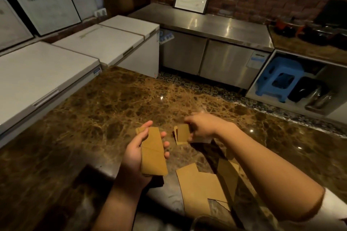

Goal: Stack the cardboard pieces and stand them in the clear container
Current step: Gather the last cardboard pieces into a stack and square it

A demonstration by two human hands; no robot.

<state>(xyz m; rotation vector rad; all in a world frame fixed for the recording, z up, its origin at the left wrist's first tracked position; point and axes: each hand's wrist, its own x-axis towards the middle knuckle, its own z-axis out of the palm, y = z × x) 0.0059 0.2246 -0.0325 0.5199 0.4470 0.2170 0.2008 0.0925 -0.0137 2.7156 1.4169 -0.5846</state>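
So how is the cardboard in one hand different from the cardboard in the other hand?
The left hand holds a long stack of cardboard, lying nearly flat across its palm and clear of the marble counter. The right hand pinches a shorter-looking bunch of cardboard, standing upright with its bottom edge near the counter. Both are the same tan colour.

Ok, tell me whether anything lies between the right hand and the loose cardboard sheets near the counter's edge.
Nothing visible does. The right hand grips a small cardboard bundle above the marble counter; the loose cardboard sheets lie flat just below its forearm, only bare counter between. The left hand holds its own stack off to the side.
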